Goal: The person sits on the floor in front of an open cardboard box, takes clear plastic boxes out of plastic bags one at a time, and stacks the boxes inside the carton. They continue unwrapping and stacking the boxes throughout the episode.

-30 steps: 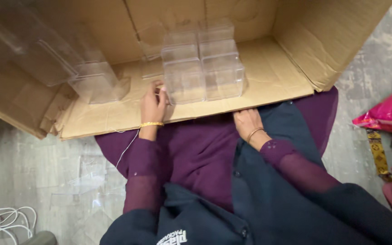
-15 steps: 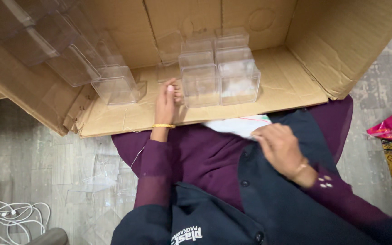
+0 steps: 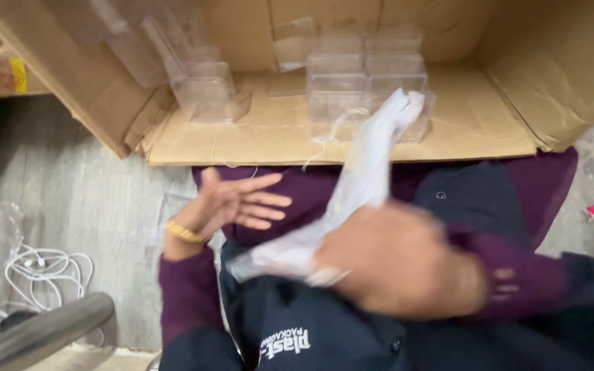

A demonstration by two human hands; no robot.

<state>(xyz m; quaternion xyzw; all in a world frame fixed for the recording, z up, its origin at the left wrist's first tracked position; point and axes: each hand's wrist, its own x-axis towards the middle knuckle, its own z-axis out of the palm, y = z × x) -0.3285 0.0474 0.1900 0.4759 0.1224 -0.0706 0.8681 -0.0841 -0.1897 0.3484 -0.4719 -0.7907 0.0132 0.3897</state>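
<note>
Head view: a white bag (image 3: 359,192) was gripped in the closed right hand (image 3: 397,264) above the lap; the left hand (image 3: 235,203) was spread open, empty; the swung bag could topple the clear boxes (image 3: 366,96) just beyond.

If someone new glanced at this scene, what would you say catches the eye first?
First the right hand, blurred and large in the foreground, gripping a long white plastic bag that rises toward the middle. Beside it the left hand is open, fingers spread, holding nothing. Behind them clear plastic boxes stand stacked on the flap of a big cardboard carton.
</note>
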